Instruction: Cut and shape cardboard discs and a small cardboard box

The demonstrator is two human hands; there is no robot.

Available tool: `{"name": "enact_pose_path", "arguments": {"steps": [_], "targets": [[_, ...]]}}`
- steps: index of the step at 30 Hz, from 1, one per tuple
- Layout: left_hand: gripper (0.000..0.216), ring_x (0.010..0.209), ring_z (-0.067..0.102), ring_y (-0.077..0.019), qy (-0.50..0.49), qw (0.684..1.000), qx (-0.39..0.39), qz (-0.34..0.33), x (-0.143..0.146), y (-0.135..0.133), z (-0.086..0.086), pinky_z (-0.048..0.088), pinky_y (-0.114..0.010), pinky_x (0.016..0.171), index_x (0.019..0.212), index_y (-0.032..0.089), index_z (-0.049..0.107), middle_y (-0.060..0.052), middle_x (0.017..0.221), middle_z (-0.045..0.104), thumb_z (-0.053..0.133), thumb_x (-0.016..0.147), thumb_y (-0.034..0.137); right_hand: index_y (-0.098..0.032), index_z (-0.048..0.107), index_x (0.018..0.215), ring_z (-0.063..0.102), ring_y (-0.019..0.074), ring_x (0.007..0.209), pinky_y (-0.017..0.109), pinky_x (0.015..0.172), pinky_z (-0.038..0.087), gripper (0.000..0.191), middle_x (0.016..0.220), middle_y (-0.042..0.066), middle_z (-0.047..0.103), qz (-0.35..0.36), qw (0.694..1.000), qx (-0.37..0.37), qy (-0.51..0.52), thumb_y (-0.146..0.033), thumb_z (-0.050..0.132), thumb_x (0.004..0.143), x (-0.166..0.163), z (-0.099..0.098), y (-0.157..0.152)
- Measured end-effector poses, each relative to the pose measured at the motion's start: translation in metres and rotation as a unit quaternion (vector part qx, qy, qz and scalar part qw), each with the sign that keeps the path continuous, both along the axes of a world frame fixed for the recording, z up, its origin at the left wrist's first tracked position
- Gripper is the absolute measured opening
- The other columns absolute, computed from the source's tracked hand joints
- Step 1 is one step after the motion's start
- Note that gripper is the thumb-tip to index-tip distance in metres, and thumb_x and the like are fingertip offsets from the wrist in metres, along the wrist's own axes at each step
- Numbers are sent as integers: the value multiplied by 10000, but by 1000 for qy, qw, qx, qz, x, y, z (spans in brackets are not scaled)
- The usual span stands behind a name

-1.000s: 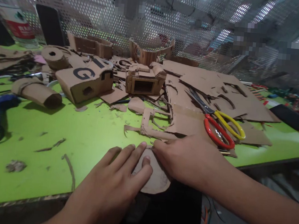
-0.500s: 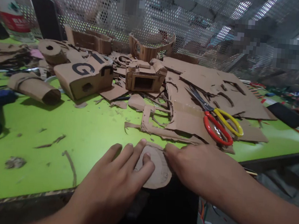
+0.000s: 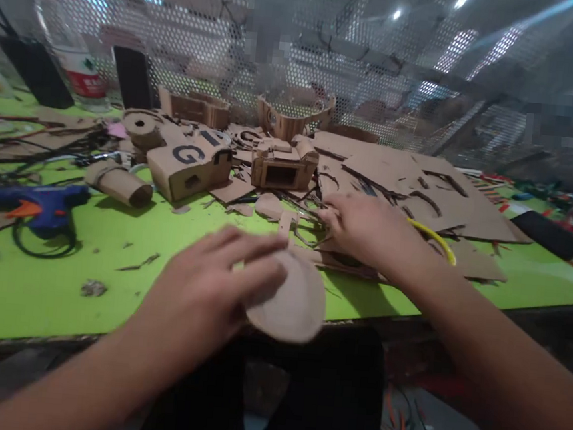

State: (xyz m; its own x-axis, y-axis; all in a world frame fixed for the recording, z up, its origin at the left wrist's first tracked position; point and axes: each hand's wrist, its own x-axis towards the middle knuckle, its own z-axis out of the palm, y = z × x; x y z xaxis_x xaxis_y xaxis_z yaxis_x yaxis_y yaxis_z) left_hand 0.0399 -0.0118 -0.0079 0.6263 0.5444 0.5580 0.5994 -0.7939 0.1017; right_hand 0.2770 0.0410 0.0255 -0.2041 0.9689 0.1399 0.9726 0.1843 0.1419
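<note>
My left hand (image 3: 221, 269) is closed on a rounded cardboard disc (image 3: 299, 303), thumb on its upper face, raised at the table's front edge. The disc has a smaller rounded piece on its face in the earlier picture; the outline is blurred now. My right hand (image 3: 360, 228) reaches over the cardboard scraps, with bent fingers drawn together. What they grip, if anything, I cannot make out. Beneath and beside that hand lie scissors, of which the yellow handle (image 3: 437, 240) shows; the red handle is hidden. A cut cardboard strip frame (image 3: 286, 223) lies by its fingertips.
Behind stand a cardboard box marked with a G (image 3: 185, 166), a small cardboard camera-like model (image 3: 283, 168) and a cardboard tube (image 3: 123, 184). A blue glue gun (image 3: 51, 208) lies left. Large cardboard sheets (image 3: 396, 164) cover the right; a perforated metal screen (image 3: 196, 40) rises behind.
My right hand has let go of the disc's edge and moved forward over the scissors and scraps. My left hand has lifted and tilted the disc. The view has shifted left.
</note>
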Motion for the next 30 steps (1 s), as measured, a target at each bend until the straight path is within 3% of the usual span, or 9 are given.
{"name": "enact_pose_path", "arguments": {"steps": [3,6,10,13,16,18,21,25,30], "targets": [[209,1080,645,-245,-111,991,60,46,-1,38,24,521,-389,891,887,198,733,-73,1260,715,579,863,59,-114,694,987,528,346,1166,453,965,405,265,1153,198,636,44,960,58,269,-313,524,944,-18,0,28],[125,1132,648,-248,-187,977,92,40,-1,82,31,503,-415,966,822,180,721,-98,1274,706,621,879,132,-174,645,826,624,233,865,358,778,516,323,846,73,652,98,839,-4,535,-420,485,964,-43,-3,47],[131,1257,590,-266,-185,982,45,2,-2,110,20,450,-469,1056,865,173,713,-138,1395,623,594,850,120,-185,591,862,523,121,542,245,517,484,219,662,-28,558,110,750,-18,652,-363,498,951,-70,-16,61],[360,1386,461,-253,-236,969,-55,-45,-5,109,8,450,-446,1060,1071,185,664,-136,1542,455,506,782,40,-175,582,843,455,83,478,209,463,440,175,613,-68,499,113,711,17,694,-310,558,951,-75,-28,65],[356,1161,602,-224,-421,889,-167,-62,-7,110,0,546,-332,843,1126,200,570,-140,1406,538,563,774,151,-148,604,857,452,57,461,186,441,420,181,629,-79,511,122,689,26,714,-295,613,963,-70,-36,66],[231,852,652,-183,-441,870,-211,-65,-9,116,-4,539,-285,686,1029,193,576,-89,1034,674,585,816,280,-136,624,900,478,53,472,181,443,431,188,670,-68,553,130,679,22,722,-310,623,971,-66,-40,67],[302,571,561,-132,-426,855,-282,-84,-13,123,-8,493,-261,568,762,181,567,1,639,587,659,799,466,-134,634,979,538,64,528,187,467,468,192,760,-37,609,144,667,20,731,-326,620,976,-63,-45,72],[447,531,536,-110,-427,832,-337,-105,-15,125,-10,474,-256,539,730,175,559,24,603,564,705,760,597,-139,628,1043,561,72,554,199,484,489,225,812,-19,631,159,671,28,723,-356,600,987,-64,-51,80],[388,548,549,-101,-424,827,-353,-106,-16,126,-14,480,-254,558,775,159,599,39,636,584,700,832,529,-159,622,1122,630,144,710,313,648,554,268,903,20,655,154,725,98,663,-367,627,952,-65,-54,78]]}}
